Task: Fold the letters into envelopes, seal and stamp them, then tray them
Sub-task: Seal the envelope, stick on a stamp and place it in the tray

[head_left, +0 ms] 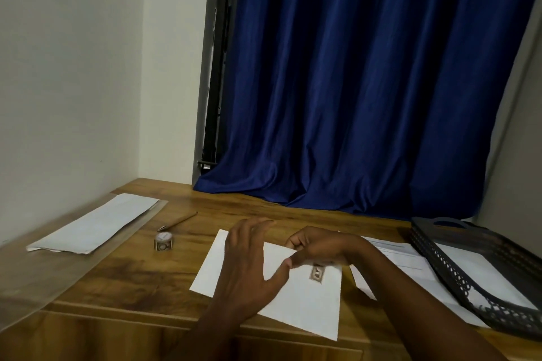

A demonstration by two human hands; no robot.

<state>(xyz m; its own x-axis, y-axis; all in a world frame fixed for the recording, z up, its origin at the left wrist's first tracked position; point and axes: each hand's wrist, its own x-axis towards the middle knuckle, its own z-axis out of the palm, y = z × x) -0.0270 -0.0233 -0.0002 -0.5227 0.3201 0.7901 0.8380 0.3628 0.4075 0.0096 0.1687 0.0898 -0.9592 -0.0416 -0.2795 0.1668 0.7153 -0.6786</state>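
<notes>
A white envelope (305,299) lies flat on the wooden desk (123,278) in front of me. My left hand (249,267) rests on its left half with fingers spread, holding it down. My right hand (316,246) hovers over its upper right part, fingers curled, thumb and forefinger pinched just above a small brown stamp (317,273) stuck on the envelope. A roll of stamps (164,241) stands to the left of the envelope. A black mesh tray (457,269) sits at the right with white paper inside.
A stack of white envelopes (93,224) lies at the far left on a clear plastic sheet (38,278). A pen (177,222) lies behind the stamp roll. Printed letter sheets (399,258) lie between the envelope and the tray. A blue curtain (366,82) hangs behind the desk.
</notes>
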